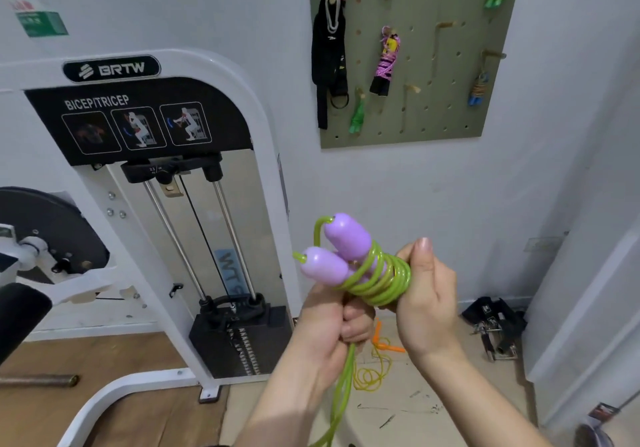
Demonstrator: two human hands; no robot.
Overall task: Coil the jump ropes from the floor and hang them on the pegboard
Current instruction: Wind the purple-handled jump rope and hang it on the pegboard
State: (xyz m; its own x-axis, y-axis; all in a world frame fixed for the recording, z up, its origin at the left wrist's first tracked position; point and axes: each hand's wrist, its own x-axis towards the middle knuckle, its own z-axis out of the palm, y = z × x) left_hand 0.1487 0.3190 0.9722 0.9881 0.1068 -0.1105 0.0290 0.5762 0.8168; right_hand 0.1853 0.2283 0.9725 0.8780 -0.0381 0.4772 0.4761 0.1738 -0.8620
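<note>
**Green rope mid-wrap, gym corner**

Pale wall; pegboard (443,100) up right, several bundled ropes hung on it. The green jump rope (377,284) is held below it. Left hand (329,322) fists the base of the purple handles (341,239) and the trailing cord. Right hand (426,294) curls round the coils, thumb raised. Best practice, I judge: snug turns side by side, with a tail left to tuck. The weight machine (214,76) reads "BRTW" and "BICEP/TRICEP".
</note>
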